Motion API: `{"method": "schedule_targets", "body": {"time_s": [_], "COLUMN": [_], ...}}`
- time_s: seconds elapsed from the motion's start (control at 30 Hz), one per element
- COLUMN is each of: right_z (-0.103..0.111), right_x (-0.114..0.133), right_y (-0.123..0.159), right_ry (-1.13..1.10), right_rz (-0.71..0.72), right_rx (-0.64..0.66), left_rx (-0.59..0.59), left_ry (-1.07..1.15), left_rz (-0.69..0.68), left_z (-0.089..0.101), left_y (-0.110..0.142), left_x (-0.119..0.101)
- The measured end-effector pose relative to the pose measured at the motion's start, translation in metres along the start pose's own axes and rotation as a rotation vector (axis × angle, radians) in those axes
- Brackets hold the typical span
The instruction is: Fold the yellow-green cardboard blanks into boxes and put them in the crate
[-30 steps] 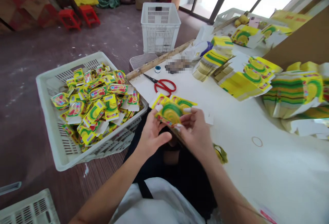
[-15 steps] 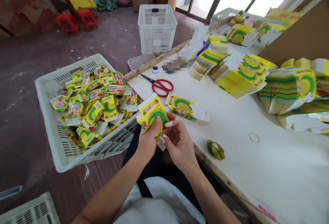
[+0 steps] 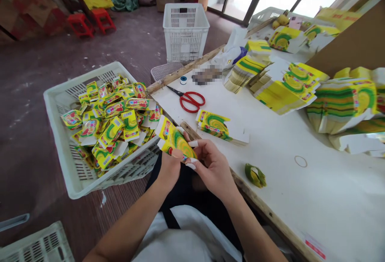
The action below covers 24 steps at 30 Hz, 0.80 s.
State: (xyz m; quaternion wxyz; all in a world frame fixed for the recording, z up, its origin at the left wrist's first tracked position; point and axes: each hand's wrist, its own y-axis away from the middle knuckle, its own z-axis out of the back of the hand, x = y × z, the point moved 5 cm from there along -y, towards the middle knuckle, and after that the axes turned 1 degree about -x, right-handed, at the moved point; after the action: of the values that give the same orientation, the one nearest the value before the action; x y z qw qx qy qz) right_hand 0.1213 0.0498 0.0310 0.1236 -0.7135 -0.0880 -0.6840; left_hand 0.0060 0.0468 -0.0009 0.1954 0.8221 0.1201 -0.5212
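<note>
Between my two hands is a small yellow and green printed carton [image 3: 177, 138], tilted, with a flap standing out at its upper left end. My left hand [image 3: 171, 167] grips its near side, thumb across the printed face. At the right end, my right hand [image 3: 210, 163] pinches the carton between thumb and fingers. Beyond them on the white table [image 3: 270, 206] lies a small stack of flat cartons [image 3: 213, 124]. Left of my hands, a white plastic crate [image 3: 70, 189] holds a heap of folded cartons [image 3: 111, 121].
Red-handled scissors [image 3: 192, 101] and a blue spool [image 3: 183, 80] lie near the table's left edge. Bundles of flat cartons [image 3: 285, 89] stand farther back. A green peel-like piece [image 3: 255, 175] and a rubber band [image 3: 300, 161] lie at right. Another white crate [image 3: 186, 33] stands on the floor.
The carton has turned in my hands, its printed face now slanting down to the right. My left thumb has moved lower, and my right hand has closed nearer the carton's right end.
</note>
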Motion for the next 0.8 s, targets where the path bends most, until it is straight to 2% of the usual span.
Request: {"method": "schedule_targets", "body": {"time_s": [0.1,0.2,0.4,0.47,0.53,0.6,0.7,0.8], "right_z": [-0.008,-0.011,0.013,0.012,0.005,-0.004,-0.008,0.004], "right_x": [0.005,0.006,0.007,0.009,0.01,0.01,0.007,0.004], "right_y": [0.005,0.007,-0.001,0.001,0.005,0.008,0.008,0.004], "right_ry": [0.05,0.081,0.149,0.16,0.151,0.13,0.091,0.025], "right_rz": [0.056,0.089,0.051,0.046,0.05,0.063,0.054,-0.001], "right_rx": [0.077,0.063,-0.037,-0.04,-0.038,-0.026,-0.012,-0.065], "left_rx": [-0.012,-0.036,0.017,-0.029,-0.107,-0.134,-0.065,0.061], "left_ry": [-0.05,-0.131,-0.154,-0.158,-0.154,-0.164,-0.167,-0.104], "left_rz": [-0.106,-0.168,-0.324,-0.348,-0.35,-0.322,-0.288,-0.24], "left_z": [0.002,0.002,-0.001,0.0,0.002,0.003,0.002,0.0], "left_y": [-0.003,-0.006,-0.007,-0.007,-0.007,-0.008,-0.009,-0.01], "left_x": [-0.01,-0.022,-0.031,-0.032,-0.032,-0.031,-0.03,-0.025]}}
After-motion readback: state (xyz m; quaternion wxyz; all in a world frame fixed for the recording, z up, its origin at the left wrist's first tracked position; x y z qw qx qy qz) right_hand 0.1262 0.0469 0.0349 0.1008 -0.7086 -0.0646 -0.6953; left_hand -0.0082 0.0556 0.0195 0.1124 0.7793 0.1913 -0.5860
